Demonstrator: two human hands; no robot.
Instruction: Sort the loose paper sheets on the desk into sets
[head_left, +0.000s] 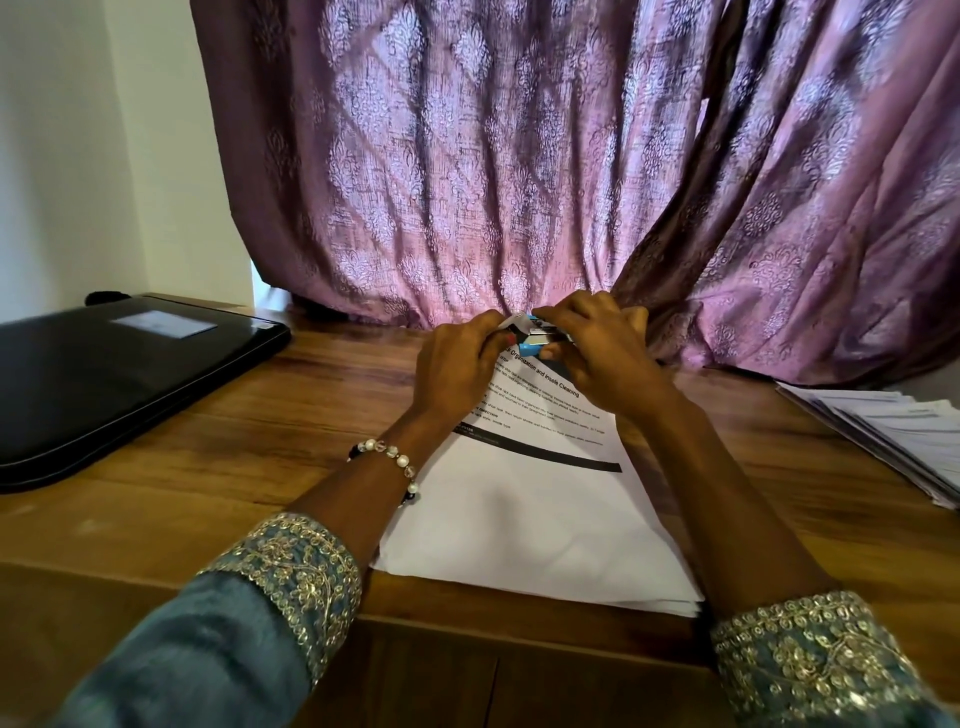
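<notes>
A set of white printed sheets (535, 514) lies in the middle of the wooden desk (218, 447), its near edge by the desk's front. At its far top corner sits a small blue stapler (540, 338). My right hand (597, 353) grips the stapler from above, fingers curled over it. My left hand (462, 364) pinches the corner of the sheets at the stapler's mouth. Both hands hide most of the stapler and the corner. A second pile of printed sheets (893, 436) lies fanned at the right edge of the desk.
A shut black laptop (114, 379) lies at the left of the desk. A purple patterned curtain (519, 182) hangs right behind the desk and touches its back edge. A white wall (78, 156) stands at the left.
</notes>
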